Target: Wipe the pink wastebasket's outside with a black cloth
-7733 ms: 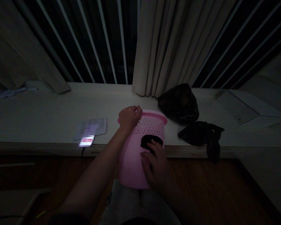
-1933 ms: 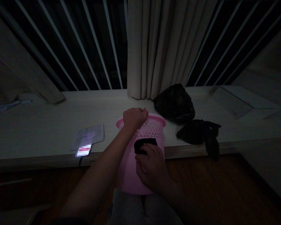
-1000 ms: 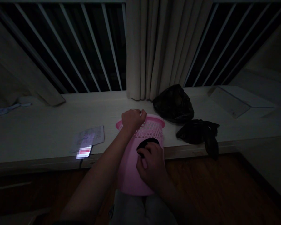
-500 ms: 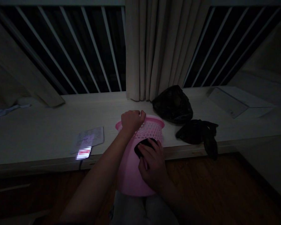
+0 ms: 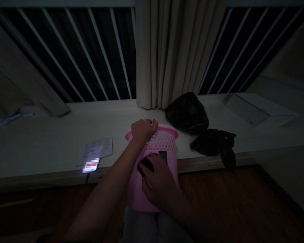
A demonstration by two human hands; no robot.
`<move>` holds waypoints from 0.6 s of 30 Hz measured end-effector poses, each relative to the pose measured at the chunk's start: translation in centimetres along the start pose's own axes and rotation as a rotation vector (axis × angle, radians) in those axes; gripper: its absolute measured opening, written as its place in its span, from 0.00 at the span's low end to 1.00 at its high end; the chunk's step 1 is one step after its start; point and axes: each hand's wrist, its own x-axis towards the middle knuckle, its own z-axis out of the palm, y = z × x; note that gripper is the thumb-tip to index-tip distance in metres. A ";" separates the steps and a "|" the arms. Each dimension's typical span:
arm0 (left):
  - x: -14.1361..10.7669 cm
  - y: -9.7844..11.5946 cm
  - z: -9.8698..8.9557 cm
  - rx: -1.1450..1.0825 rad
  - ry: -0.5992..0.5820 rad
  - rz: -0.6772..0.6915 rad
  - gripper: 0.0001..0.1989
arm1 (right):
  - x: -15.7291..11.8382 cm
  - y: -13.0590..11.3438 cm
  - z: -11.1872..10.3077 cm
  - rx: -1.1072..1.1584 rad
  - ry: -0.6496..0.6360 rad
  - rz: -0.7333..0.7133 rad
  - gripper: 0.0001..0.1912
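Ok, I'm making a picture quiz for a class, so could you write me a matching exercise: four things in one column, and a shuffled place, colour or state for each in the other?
Things:
1. left hand
2. right hand
3. basket
4. larger black bag

Descriptions:
A. fingers on a black item
B. on the ledge, by the foot of a curtain
C. closed over a rim
D. pink, with honeycomb holes near the top

Pairs: 1-C, 2-A, 3-D, 4-B
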 end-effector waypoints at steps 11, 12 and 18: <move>0.0 0.1 0.2 -0.013 -0.011 -0.007 0.29 | -0.8 0.1 0.3 -0.081 0.031 0.092 0.26; 0.0 0.0 0.2 -0.011 -0.004 -0.006 0.29 | -0.8 0.1 0.4 -0.086 0.040 0.109 0.27; -0.1 -0.1 0.0 -0.007 -0.010 -0.022 0.29 | -0.6 0.1 0.3 -0.040 0.028 0.086 0.24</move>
